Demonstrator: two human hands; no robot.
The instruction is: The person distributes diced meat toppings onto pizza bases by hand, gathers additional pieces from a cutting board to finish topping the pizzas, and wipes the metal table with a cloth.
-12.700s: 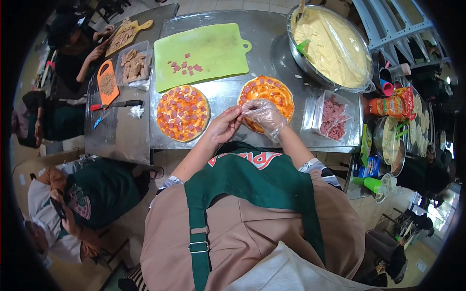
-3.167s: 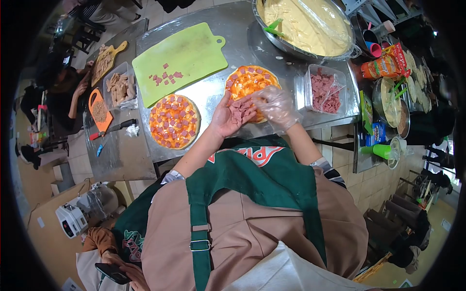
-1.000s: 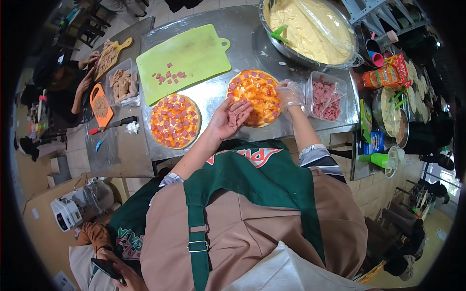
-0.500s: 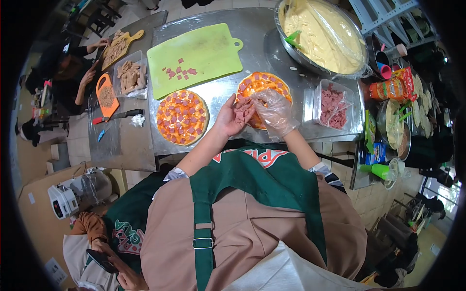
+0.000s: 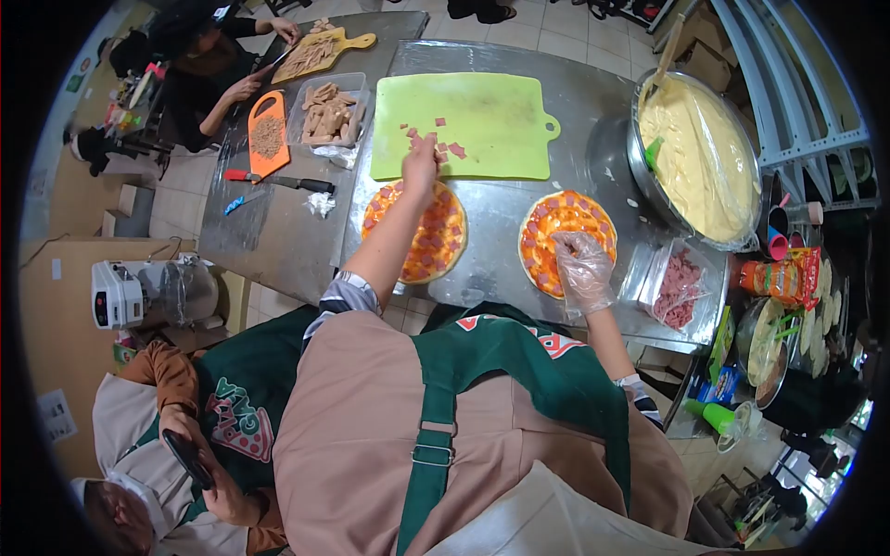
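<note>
My bare left hand reaches over the left pizza to the lower left of the green cutting board, its fingers drawn together at the pink meat pieces; what they hold is too small to make out. In a clear plastic glove, my right hand is over the right pizza, its fingers bent together at the topping. Anything between those fingers is hidden. Both pizzas carry orange sauce and pink meat squares.
A large bowl of dough stands at the right, above a tub of chopped meat. At the left are a tub of brown pieces, an orange board and a knife. One person cuts at upper left; another holds a phone.
My left hand has moved away from my right hand, up to the green board. My right hand stays over the right pizza. The view has shifted, so the table sits further right.
</note>
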